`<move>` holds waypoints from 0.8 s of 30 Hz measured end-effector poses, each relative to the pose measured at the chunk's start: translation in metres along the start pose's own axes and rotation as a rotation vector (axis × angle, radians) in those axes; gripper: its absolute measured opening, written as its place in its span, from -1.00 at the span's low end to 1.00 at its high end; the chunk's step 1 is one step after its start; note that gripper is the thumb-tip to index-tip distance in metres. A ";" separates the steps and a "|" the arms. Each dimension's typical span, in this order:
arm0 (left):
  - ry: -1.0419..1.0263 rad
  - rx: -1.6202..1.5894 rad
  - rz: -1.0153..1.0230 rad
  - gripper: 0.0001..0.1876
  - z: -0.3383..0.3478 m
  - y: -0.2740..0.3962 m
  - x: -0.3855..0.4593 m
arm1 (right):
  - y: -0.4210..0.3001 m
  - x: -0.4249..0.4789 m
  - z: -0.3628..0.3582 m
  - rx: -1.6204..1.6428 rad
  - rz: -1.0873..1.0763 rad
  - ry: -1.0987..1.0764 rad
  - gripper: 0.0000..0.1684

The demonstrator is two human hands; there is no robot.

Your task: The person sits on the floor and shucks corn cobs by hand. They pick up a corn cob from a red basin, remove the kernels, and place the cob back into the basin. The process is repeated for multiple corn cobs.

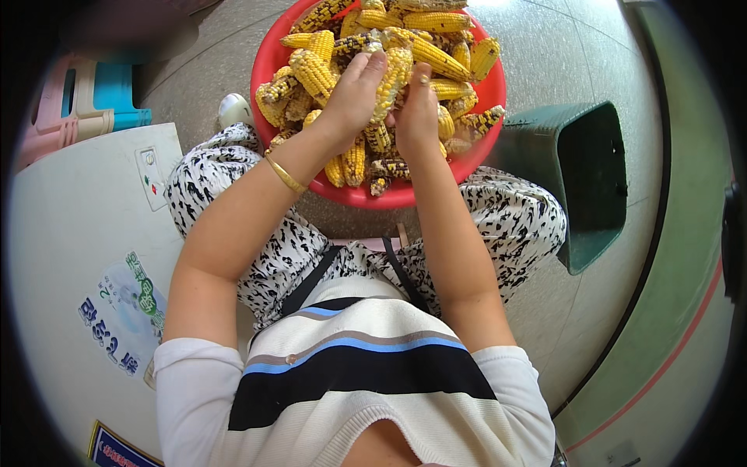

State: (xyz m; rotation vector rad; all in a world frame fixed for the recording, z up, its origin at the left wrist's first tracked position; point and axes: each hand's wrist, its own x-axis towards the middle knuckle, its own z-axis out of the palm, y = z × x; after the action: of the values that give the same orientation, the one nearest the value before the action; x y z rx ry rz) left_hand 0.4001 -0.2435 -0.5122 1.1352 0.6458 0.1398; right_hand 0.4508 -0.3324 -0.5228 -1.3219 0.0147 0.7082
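Observation:
A yellow ear of corn [392,82] is held upright between my two hands, over the middle of a red plastic basin [379,200]. My left hand [357,93] grips it from the left, thumb along its upper part. On the other side my right hand [415,117] closes around it, its thumb pointing up and its fingers partly hidden behind the ear. Many dried corncobs fill the basin, some plain yellow like the cob at right [437,58], others mottled with dark kernels like the one at the rim [481,121].
A dark green plastic bin [589,192] stands right of my knee. At left is a white chest-like appliance [76,216] with a small control panel [152,178] and stickers bearing writing. Plastic stools [87,99] are behind it. A green-and-white wall [677,233] runs along the right.

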 end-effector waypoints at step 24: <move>0.099 0.488 0.328 -0.59 0.001 -0.013 -0.007 | 0.015 0.004 -0.014 -0.313 -0.176 -0.014 -0.77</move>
State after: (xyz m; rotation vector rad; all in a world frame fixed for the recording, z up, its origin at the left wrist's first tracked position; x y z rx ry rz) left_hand 0.3926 -0.2527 -0.5202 1.7125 0.5921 0.3325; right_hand 0.4518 -0.3421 -0.5417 -1.5953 -0.2295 0.5850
